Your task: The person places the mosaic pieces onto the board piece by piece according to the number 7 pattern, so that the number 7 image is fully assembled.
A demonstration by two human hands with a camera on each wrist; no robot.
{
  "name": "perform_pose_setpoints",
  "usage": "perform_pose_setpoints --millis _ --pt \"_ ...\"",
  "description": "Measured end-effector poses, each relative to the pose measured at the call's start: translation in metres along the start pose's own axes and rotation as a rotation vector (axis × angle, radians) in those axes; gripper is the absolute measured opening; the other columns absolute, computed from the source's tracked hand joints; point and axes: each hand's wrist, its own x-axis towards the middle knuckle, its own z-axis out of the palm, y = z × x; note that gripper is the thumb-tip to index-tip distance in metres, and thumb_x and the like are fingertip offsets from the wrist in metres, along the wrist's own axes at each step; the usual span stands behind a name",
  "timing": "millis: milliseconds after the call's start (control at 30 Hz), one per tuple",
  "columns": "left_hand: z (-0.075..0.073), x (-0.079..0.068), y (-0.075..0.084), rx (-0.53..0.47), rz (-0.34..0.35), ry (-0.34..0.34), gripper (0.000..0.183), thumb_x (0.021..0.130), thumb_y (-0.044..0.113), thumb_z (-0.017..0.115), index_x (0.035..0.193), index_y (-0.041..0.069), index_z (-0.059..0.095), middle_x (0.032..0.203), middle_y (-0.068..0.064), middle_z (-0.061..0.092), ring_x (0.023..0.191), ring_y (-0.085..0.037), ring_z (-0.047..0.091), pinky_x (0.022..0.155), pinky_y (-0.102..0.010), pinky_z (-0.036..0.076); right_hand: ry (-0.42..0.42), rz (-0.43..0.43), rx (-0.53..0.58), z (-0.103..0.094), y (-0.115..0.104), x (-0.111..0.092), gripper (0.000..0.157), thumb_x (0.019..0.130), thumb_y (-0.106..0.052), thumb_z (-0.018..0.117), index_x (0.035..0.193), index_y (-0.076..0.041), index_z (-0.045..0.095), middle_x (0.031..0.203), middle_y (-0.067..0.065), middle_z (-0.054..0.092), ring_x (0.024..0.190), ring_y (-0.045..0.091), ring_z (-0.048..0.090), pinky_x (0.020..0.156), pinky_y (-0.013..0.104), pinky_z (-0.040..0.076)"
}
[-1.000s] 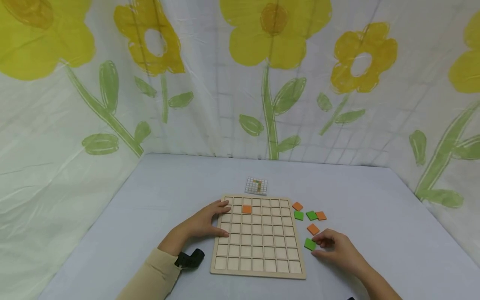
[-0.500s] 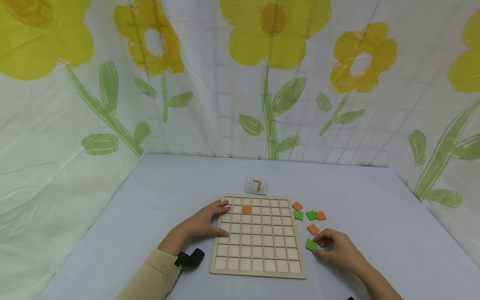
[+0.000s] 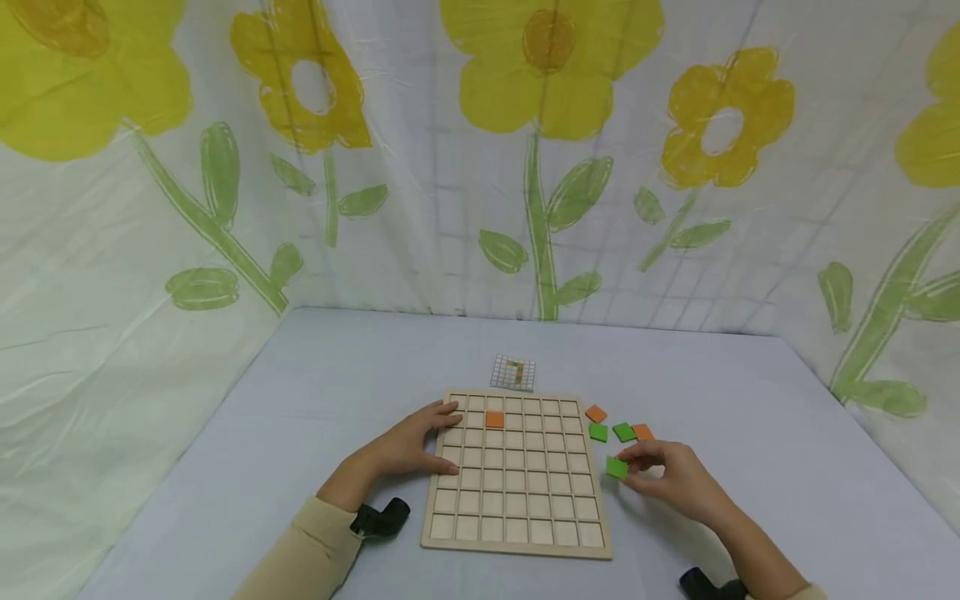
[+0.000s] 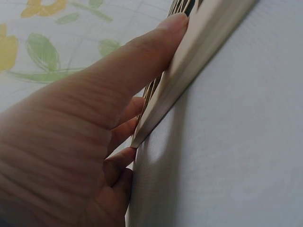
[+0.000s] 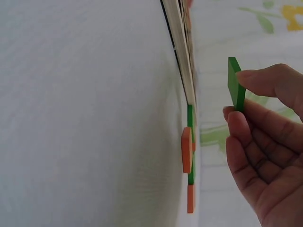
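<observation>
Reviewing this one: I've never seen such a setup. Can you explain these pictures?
There is no machine: a person works bare-handed. The wide picture comes from a head camera; the two close ones come from black wrist cameras, so the table looks turned sideways. On the pale table lies a light wooden board of square cells, with one orange square tile in it. Loose green and orange square tiles lie right of the board, a small printed grid card beyond it. The left hand rests on the board's left edge. The right hand has a green square tile in its grip, held off the table.
</observation>
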Motion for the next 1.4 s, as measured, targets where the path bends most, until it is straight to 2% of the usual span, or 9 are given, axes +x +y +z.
perform_pose_setpoints --millis 200,367,633,900,1067,1267,1400 --pt "0.001 0.000 -0.002 0.005 0.007 0.003 0.082 0.071 0.043 0.078 0.139 0.011 0.045 0.153 -0.005 0.029 0.144 -0.032 0.016 0.112 -0.056 0.021 0.002 -0.047 -0.004 0.002 -0.003 0.012 0.023 0.078 -0.015 0.074 0.098 -0.005 0.070 0.085 -0.002 0.066 0.076 0.000 0.055 0.064 0.021 0.049" --pt "0.001 0.001 -0.002 0.020 0.000 0.005 0.082 0.071 0.044 0.078 0.139 0.012 0.045 0.153 -0.004 0.028 0.144 -0.032 0.016 0.112 -0.056 0.021 0.004 -0.080 0.019 0.003 -0.008 0.023 0.022 0.079 -0.014 0.073 0.099 -0.004 0.069 0.090 0.002 0.068 0.078 0.001 0.057 0.064 0.022 0.049" --pt "0.000 0.000 -0.001 0.015 0.002 0.004 0.081 0.071 0.042 0.078 0.139 0.012 0.045 0.153 -0.006 0.028 0.144 -0.033 0.016 0.112 -0.056 0.021 -0.035 -0.082 0.066 0.011 -0.017 0.045 0.022 0.079 -0.014 0.073 0.099 -0.004 0.069 0.089 0.003 0.068 0.079 0.003 0.059 0.063 0.022 0.049" --pt "-0.001 0.000 -0.001 0.009 0.016 -0.003 0.081 0.072 0.042 0.078 0.139 0.011 0.045 0.153 -0.006 0.028 0.144 -0.033 0.015 0.112 -0.056 0.021 -0.076 -0.170 0.108 0.023 -0.026 0.067 0.024 0.081 -0.014 0.072 0.102 -0.003 0.069 0.093 0.007 0.069 0.080 0.005 0.061 0.075 0.035 0.053" --pt "0.000 0.001 -0.003 0.016 0.019 -0.004 0.081 0.071 0.042 0.078 0.139 0.011 0.045 0.153 -0.006 0.028 0.144 -0.033 0.016 0.112 -0.056 0.021 -0.105 -0.184 0.150 0.031 -0.032 0.078 0.026 0.081 -0.016 0.072 0.104 -0.004 0.069 0.097 0.008 0.068 0.081 0.004 0.060 0.074 0.027 0.053" --pt "-0.001 0.001 -0.003 0.017 0.019 -0.003 0.081 0.071 0.042 0.078 0.139 0.011 0.045 0.153 -0.007 0.028 0.144 -0.033 0.015 0.112 -0.056 0.021 -0.145 -0.170 0.173 0.037 -0.038 0.091 0.027 0.082 -0.018 0.071 0.106 -0.005 0.068 0.100 0.008 0.067 0.085 0.011 0.062 0.076 0.026 0.052" --pt "-0.001 0.001 -0.002 0.023 0.018 -0.005 0.081 0.071 0.041 0.079 0.139 0.010 0.045 0.153 -0.007 0.028 0.144 -0.033 0.016 0.112 -0.056 0.021 -0.159 -0.191 0.169 0.040 -0.040 0.098 0.027 0.083 -0.016 0.070 0.106 -0.003 0.068 0.100 0.010 0.067 0.085 0.013 0.062 0.073 0.024 0.051"
